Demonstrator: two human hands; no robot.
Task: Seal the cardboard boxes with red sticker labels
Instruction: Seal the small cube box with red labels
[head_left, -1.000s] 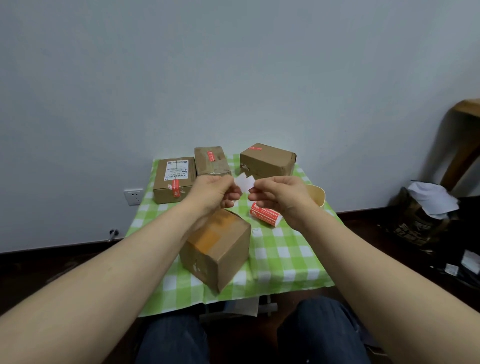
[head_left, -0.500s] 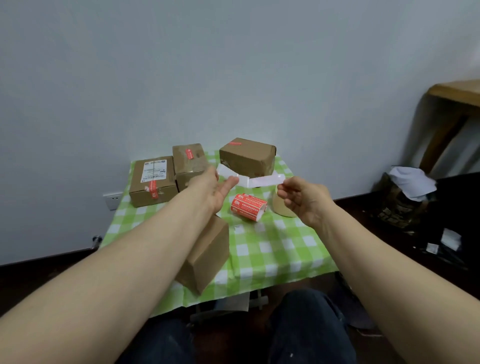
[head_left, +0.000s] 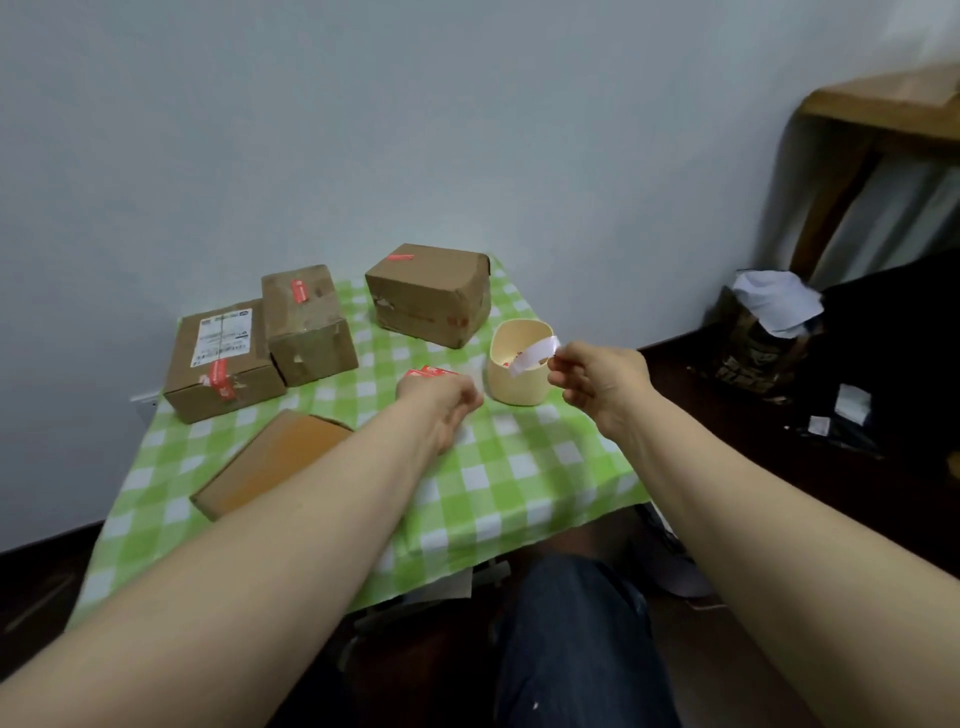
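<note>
Green-and-white checked cloth (head_left: 519, 483) covers the table against the wall, with four cardboard boxes on it. Back-right box (head_left: 431, 299) has a red sticker (head_left: 400, 257) on its top by the far-left corner. Middle box (head_left: 309, 322) sits just beside the left box (head_left: 228, 387) and carries a second red sticker (head_left: 298, 291) on top. Left box has a white shipping label (head_left: 223, 335) and a third red sticker (head_left: 218, 376) folded over its front top edge. Near box (head_left: 275, 460) lies closest to me, partly hidden behind the left forearm. Cream cup (head_left: 514, 384) stands in front of the back-right box, near the table's right side. Left hand (head_left: 441, 400) is down over the sticker roll (head_left: 431, 371), fingers curled. The roll is mostly hidden, so I can't tell if the hand grips it or only rests there. Right hand (head_left: 602, 379) is raised just right of the cup, pinching a white backing strip (head_left: 532, 353) between thumb and fingertips. The strip's free end hangs over the cup's mouth.
</note>
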